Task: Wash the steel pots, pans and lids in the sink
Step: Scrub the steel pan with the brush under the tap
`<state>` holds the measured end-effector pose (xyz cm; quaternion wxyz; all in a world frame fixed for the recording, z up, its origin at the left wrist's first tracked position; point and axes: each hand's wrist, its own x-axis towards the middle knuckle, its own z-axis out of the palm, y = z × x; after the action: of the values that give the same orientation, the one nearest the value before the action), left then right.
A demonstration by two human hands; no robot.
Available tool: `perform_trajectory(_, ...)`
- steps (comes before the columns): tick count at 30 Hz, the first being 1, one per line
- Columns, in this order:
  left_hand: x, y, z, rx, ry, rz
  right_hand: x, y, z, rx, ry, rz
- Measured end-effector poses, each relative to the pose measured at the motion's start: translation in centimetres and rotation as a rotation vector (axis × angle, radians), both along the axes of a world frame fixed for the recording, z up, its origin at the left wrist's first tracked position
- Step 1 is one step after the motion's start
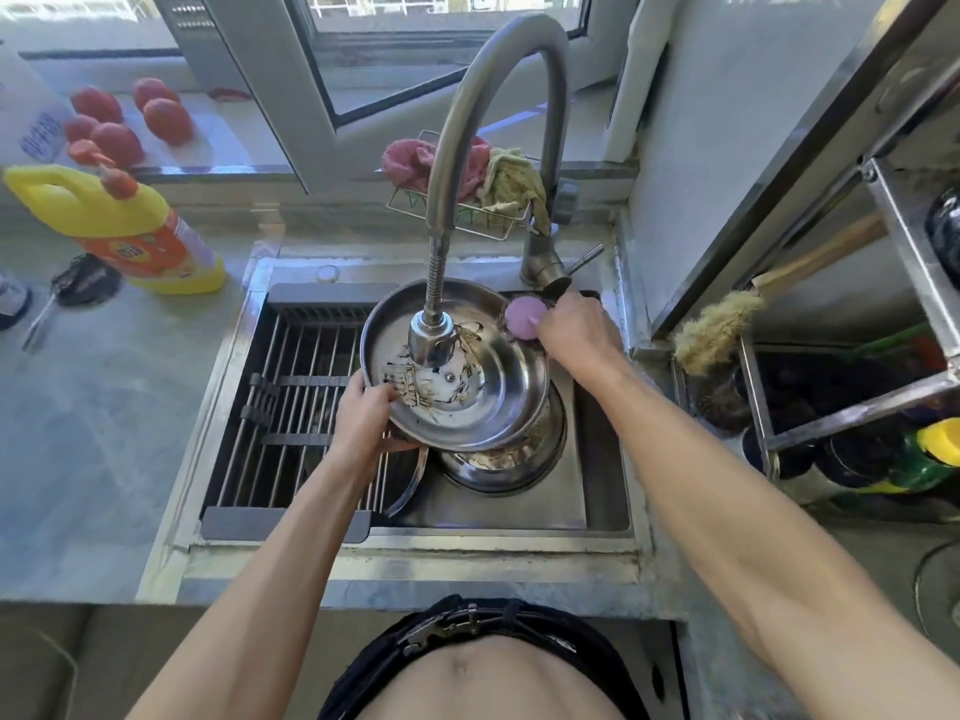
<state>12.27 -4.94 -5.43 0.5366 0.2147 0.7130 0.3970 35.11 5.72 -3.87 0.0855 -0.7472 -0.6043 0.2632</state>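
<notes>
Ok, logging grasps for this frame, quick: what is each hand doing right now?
Left hand: grips the near rim of the steel lid.
Right hand: holds the pink scrubber at the lid's far edge.

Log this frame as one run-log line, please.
stage: scrubbing lid | left hand: grips steel lid rim | right hand: holds pink scrubber at lid edge | below: steel pot in sink

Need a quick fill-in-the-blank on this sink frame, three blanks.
1. The left hand grips the rim of the steel ____.
2. The right hand holds a round ____ scrubber.
3. The lid is held under the ____.
Missing: lid; pink; faucet
</notes>
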Motion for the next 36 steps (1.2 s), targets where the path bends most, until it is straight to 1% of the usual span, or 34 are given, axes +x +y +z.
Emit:
perform_trajectory(4, -0.1, 0.1, -0.2, 0.022, 0.057, -0.026, -0.5, 3.5, -0.1, -0.023, -0.170, 0.145)
perform_trajectory(6, 0.0, 0.2, -0.3, 0.029, 0.071, -0.038, -0.2, 5.0, -0.7, -0.060, -0.251, 0.168)
perform_trajectory(11, 0.1, 0.6, -0.7, 0.007, 0.101, -0.078, 0.4, 7.6, -1.1, -0.158, -0.382, 0.193)
perform_trajectory(15, 0.4, 0.8, -1.1, -0.018, 0.105, -0.071, 0.4, 8.3, -1.1, -0.118, -0.490, 0.266)
perform_trajectory(22, 1.0, 0.6, -1.9, -0.057, 0.039, -0.018, 1.3, 8.5, -2.1, -0.028, -0.496, 0.296)
perform_trajectory(30, 1.2, 0.2, -1.9, -0.051, 0.008, 0.014, 1.4, 8.3, -2.6, 0.013, -0.476, 0.290)
perform_trajectory(33, 1.2, 0.1, -2.0, -0.050, 0.003, 0.018, 1.4, 8.3, -2.5, 0.000, -0.430, 0.273)
perform_trajectory(36, 1.1, 0.0, -2.2, -0.045, -0.012, 0.039, 1.9, 8.2, -2.4, -0.001, -0.305, 0.217)
